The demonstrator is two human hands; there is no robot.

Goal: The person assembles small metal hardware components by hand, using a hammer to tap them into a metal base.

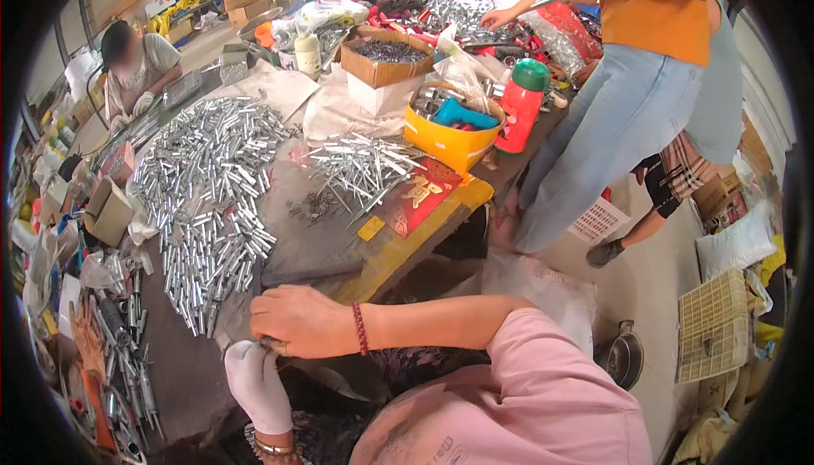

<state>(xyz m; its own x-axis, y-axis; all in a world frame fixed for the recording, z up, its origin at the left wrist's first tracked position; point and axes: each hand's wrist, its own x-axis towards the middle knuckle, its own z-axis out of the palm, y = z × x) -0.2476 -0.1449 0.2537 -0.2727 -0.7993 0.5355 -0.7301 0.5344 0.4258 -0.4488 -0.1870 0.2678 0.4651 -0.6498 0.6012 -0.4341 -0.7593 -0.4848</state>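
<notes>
My left hand (257,387), in a white glove, is closed near the table's front edge, its fingertips meeting my right hand (301,321). My right hand is bare with a beaded bracelet at the wrist, and its fingers are curled in. A small dark piece shows between the two hands, too covered to name. Just beyond them spreads a large heap of short silver metal tubes (216,168). To its right is a smaller pile of thin metal rods (365,164), with small dark parts (314,205) at its near side.
A red printed sheet (424,198) lies by the table's right edge. Behind are a yellow container (449,147), a red bottle with a green lid (519,109) and a carton of dark parts (386,66). Tools (127,329) crowd the left. A person in orange (653,16) stands right; others sit farther off.
</notes>
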